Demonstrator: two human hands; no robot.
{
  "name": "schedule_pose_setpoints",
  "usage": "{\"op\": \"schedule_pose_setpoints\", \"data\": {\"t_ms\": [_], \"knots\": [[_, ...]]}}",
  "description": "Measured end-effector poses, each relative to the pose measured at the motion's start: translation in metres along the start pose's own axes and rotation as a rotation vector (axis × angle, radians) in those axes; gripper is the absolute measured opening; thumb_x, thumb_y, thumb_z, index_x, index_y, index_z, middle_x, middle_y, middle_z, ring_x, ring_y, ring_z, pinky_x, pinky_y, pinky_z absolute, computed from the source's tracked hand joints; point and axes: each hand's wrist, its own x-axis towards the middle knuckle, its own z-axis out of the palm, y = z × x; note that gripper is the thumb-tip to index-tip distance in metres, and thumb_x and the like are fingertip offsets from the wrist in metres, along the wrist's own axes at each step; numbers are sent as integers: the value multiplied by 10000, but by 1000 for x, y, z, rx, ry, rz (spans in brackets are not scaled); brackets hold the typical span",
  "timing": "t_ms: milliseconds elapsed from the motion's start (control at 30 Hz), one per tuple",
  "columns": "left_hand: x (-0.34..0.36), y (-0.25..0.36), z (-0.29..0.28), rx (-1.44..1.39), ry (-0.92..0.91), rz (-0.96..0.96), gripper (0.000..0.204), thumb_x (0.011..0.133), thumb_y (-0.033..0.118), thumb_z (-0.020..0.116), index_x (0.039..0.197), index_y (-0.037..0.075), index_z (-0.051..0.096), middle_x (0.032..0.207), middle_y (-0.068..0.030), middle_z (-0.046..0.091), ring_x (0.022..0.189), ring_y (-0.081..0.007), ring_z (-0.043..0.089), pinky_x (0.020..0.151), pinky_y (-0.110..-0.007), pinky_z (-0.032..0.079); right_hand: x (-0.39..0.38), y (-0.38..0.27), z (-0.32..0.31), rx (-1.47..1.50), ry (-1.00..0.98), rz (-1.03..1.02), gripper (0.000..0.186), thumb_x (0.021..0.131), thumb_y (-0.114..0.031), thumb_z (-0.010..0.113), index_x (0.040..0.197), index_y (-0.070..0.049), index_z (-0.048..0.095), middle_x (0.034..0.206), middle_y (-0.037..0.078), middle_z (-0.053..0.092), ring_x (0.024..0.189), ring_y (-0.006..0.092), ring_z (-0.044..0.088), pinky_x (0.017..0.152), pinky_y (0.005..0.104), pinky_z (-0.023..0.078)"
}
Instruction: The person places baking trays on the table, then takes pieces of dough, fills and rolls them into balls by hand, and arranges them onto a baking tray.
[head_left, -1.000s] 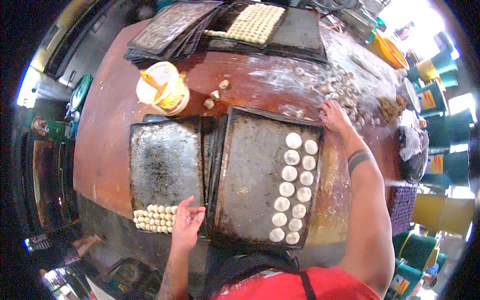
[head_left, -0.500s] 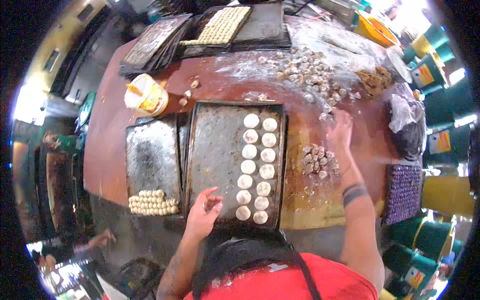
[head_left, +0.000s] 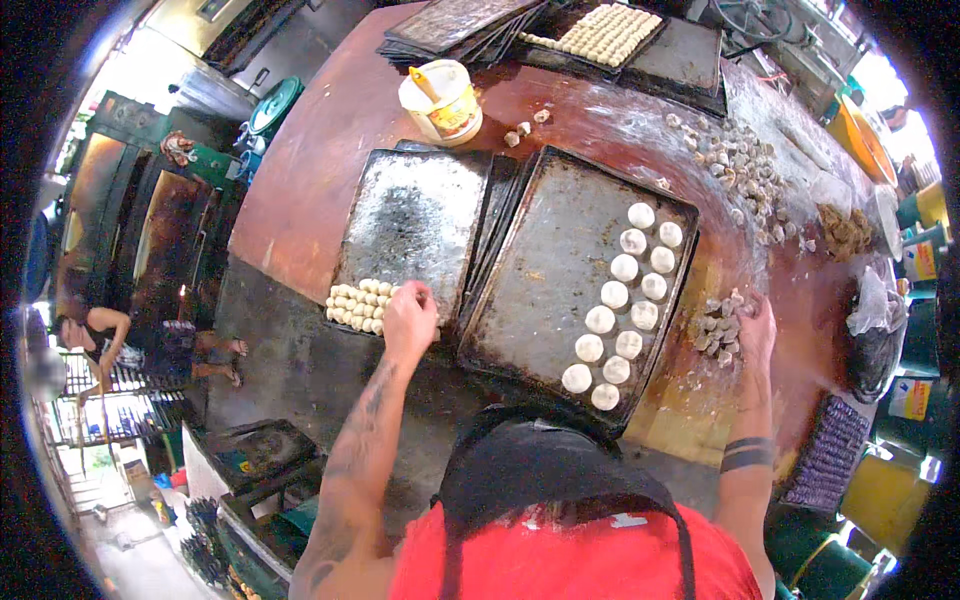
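Your left hand (head_left: 411,318) is at the right end of a block of small pale dough balls (head_left: 356,304), its fingers curled and drawn together; whether a ball is pinched between them you cannot tell from above. The balls sit in close rows along the near edge of a dark metal tray (head_left: 412,215), the rest of which is bare.

Your right hand (head_left: 757,330) is well apart from it, bent beside a small heap of brownish lumps (head_left: 716,327) on the table (head_left: 310,170) — its fingertips seem to touch the heap, though blur hides whether they grip a lump.

Between your hands lies a larger, slanted tray (head_left: 540,255) with fourteen flattened white rounds (head_left: 623,267) in two lines of seven along its right side. Beyond, more lumps (head_left: 745,172) are scattered over floury wood, and a white tub (head_left: 448,112) with a yellow-handled tool (head_left: 425,85) stands farther left.
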Motion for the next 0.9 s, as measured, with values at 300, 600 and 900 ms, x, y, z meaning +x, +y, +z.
{"op": "schedule_pose_setpoints", "data": {"t_ms": [300,600,900], "knots": [[53,-15,9,-165,-141,24,167,825,133,719,963,64,783,946,-197,745,882,-345,721,823,-431,576,-104,-128,-24,1086,163,424,263,986,-65,625,1243,-7,635,1013,65,706,855,150,656,755,284,543],[7,161,-9,-1375,-871,-98,350,982,45,684,1305,-40,577,1115,-134,722,979,-200,717,873,-339,607,-117,-341,14,653,-150,-404,243,909,1,742,1142,-20,678,1020,68,708,917,185,702,864,314,562],[-8,173,-36,-1447,-899,-39,389,982,98,718,1324,-22,575,1156,-118,691,1072,-194,672,958,-337,573,-130,-372,-3,468,-27,-330,346,896,-15,747,1235,-16,677,1163,122,642,1051,221,657,876,339,556]]}}
